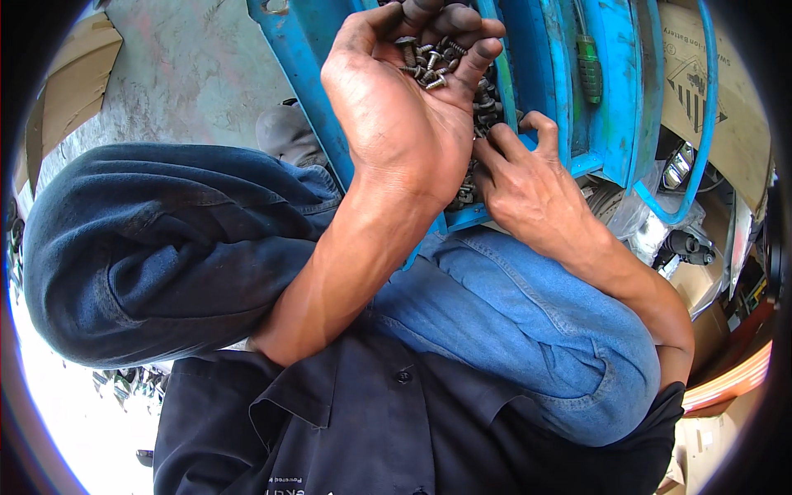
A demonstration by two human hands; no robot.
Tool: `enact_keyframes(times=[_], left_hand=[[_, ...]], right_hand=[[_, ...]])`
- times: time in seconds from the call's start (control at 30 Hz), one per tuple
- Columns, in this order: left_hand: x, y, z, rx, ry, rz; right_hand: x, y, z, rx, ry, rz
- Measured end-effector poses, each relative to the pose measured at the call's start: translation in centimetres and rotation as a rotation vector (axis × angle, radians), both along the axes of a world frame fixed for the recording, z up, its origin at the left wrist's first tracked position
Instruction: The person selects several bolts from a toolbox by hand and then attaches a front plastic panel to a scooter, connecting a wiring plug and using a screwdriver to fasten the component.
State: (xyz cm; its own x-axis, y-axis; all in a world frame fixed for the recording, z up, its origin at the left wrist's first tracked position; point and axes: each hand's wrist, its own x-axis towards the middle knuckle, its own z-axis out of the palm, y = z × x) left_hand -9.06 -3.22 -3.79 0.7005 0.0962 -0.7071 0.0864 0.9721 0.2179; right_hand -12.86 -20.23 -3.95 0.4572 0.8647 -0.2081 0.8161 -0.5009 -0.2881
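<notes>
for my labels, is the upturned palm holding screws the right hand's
No, the left hand cups the screws, while the right hand reaches into the blue toolbox.

The floor [198, 70] is grey with a mottled, stained surface. A brown cardboard piece [85, 66] is located at upper left, a printed cardboard box [738, 136] at upper right. Bright light overexposes the lower-left area.

Carton text [689, 51] and diamond [695, 95], shirt lettering [285, 480]

Dark buttoned shirt [363, 437], blue jeans [528, 330]
</notes>
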Motion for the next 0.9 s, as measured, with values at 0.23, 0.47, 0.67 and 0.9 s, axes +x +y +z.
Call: enact_keyframes(times=[0.23, 0.47, 0.67, 0.9], left_hand=[[-0.1, -0.2, -0.4, -0.070, 0.031, -0.040], [-0.3, -0.8, -0.2, 0.036, -0.030, -0.182], [-0.3, -1.9, 1.0, -0.052, 0.004, -0.214], [-0.1, -1.1, 0.0, -0.091, -0.073, -0.121]], right_hand=[[3.6, -0.1, 2.3, 0.238, 0.030, -0.152], [6.9, -0.4, 4.6, 0.565, 0.176, -0.404], [7.8, -0.5, 4.7, 0.599, 0.091, -0.366], [7.6, -2.3, 3.3, 0.599, 0.128, -0.461]])
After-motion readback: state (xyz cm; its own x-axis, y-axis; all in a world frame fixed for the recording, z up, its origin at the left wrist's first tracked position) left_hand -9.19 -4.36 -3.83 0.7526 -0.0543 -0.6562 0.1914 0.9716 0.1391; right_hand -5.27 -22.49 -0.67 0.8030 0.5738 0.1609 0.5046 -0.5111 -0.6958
